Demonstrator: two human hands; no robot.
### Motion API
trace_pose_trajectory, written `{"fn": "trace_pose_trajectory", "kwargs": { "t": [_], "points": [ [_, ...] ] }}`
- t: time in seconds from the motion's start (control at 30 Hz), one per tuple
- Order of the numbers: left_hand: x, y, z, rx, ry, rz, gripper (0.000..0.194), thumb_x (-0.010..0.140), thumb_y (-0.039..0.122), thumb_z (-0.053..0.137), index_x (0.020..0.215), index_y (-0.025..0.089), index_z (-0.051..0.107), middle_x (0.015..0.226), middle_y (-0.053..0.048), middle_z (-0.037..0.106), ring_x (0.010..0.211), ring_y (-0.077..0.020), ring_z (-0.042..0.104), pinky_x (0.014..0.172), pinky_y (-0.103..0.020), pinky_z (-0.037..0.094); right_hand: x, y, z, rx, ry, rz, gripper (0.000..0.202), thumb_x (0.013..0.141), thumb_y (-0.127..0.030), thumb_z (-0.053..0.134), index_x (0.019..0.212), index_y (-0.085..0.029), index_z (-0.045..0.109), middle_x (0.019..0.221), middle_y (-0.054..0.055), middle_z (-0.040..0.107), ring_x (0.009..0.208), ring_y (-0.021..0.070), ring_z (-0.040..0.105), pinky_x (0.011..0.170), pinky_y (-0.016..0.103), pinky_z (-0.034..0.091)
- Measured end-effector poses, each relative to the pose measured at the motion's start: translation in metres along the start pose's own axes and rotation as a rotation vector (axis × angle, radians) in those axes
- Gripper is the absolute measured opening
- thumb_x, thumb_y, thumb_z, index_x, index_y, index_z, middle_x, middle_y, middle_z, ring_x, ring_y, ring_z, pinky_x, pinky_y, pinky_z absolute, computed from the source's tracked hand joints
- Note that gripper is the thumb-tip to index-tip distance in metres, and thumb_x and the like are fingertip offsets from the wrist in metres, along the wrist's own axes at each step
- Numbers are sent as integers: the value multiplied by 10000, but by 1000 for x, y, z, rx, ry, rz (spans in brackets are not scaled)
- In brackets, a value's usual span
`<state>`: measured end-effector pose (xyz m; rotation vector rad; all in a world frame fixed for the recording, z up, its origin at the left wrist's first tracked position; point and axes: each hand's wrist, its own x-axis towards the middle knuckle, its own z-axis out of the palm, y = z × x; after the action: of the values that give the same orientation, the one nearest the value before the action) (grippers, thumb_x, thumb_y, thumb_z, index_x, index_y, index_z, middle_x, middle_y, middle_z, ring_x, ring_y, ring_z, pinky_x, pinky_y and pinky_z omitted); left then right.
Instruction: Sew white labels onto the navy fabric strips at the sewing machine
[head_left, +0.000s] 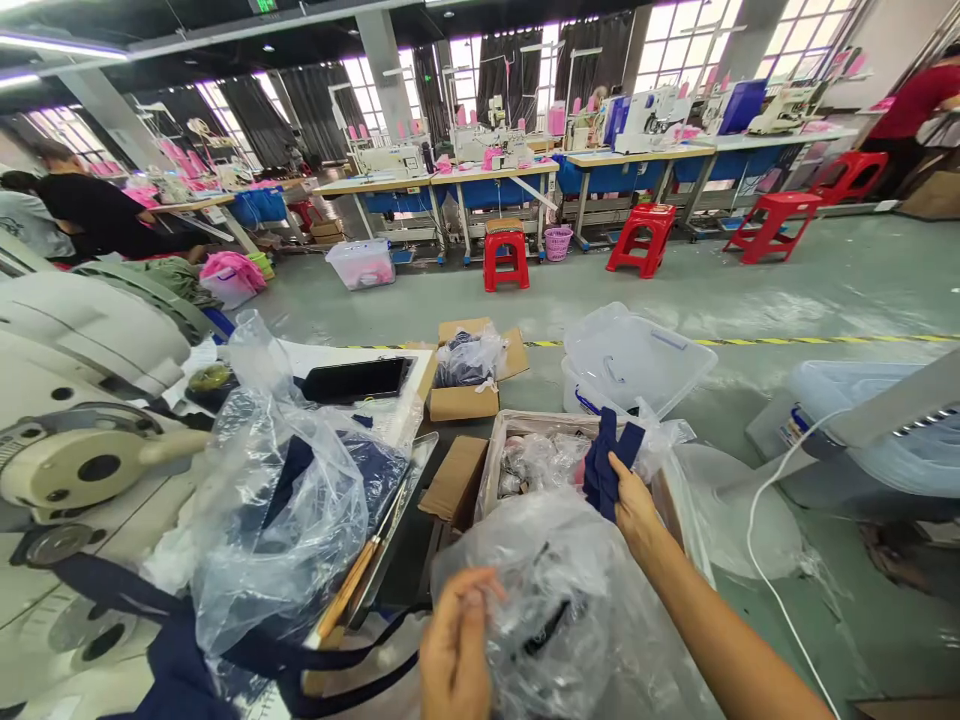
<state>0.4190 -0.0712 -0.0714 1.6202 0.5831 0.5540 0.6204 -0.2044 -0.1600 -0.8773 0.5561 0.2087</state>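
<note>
My right hand is closed round a small bundle of folded navy fabric pieces, held up over a lined bin. Below it and to the left, my left hand has its fingers curled at the edge of a large clear plastic bag; the fingertips are slightly blurred against the film. Something small and dark shows through that bag. To the left, another clear plastic bag with navy fabric in it lies on the sewing machine table. Navy straps trail across the front of the table.
A white sewing machine stands close at left. The bin holds plastic-wrapped items. Beyond are an open carton, a clear tub lid and red stools. A white cable hangs at right. People sit at far left.
</note>
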Motion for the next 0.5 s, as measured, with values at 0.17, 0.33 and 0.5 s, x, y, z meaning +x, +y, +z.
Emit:
{"fn": "trace_pose_trajectory", "kwargs": {
  "t": [0.17,0.33,0.5],
  "points": [
    [33,12,-32,-173,172,-99,385,582,517,695,755,178,639,680,-13,612,615,-149,553,557,-211,454,-9,-23,25,35,-36,-34,53,750,-202,582,790,-170,598,595,-9,665,519,149,627,522,253,541],
    [28,13,-29,-372,320,-227,484,400,493,791,718,167,631,653,-2,625,608,-132,564,569,-194,469,-34,-47,15,-1,-58,-38,115,772,-262,575,745,-152,594,541,14,640,417,143,580,374,218,469],
    [24,18,-25,-394,415,-192,459,423,465,772,734,162,624,639,4,623,620,-144,575,588,-226,473,-66,-66,-3,26,-119,-80,174,684,-298,672,761,-164,594,591,2,645,475,141,594,422,219,489]
  ]
}}
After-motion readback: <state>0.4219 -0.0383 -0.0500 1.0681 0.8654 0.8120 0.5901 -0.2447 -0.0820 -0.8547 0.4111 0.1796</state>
